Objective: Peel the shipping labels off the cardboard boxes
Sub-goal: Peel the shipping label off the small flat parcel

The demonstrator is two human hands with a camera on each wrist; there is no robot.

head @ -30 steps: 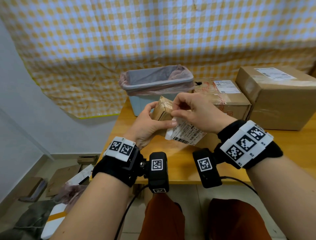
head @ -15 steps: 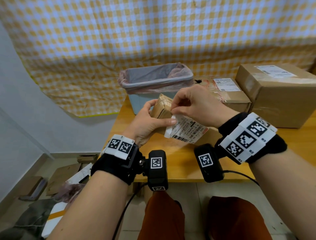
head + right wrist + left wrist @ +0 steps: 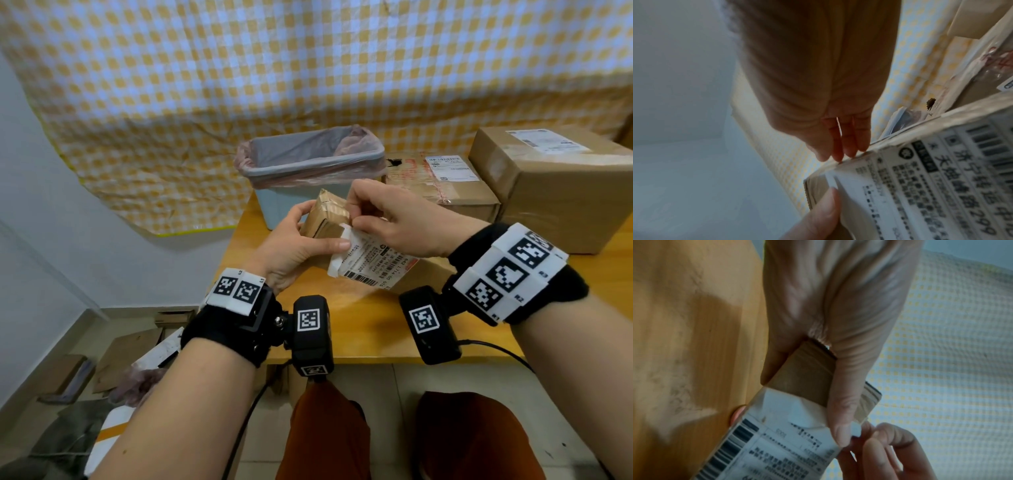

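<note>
Head view: your left hand (image 3: 291, 246) grips the small box (image 3: 327, 219) above the table (image 3: 359, 325) edge, as before; your right hand (image 3: 387, 219) has shifted up, pinching the shipping label (image 3: 370, 263) corner.

Left wrist: corner lifted, peel barely started.

Right wrist: fingertips at the label's edge, pinch hidden.

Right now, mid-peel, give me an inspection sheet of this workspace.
Surface: wooden table, bare near the front edge.
Job's things: small box held above the table; its label lifted at one corner. Two boxes behind, labels on.
Clutter: lined bin at the back.
Grips: left hand holds the small box; right hand pinches at the label's upper edge.
Cables: black leads hang from the wrist cameras.
Surroundings: checked cloth on the wall; cardboard scraps on the floor.
</note>
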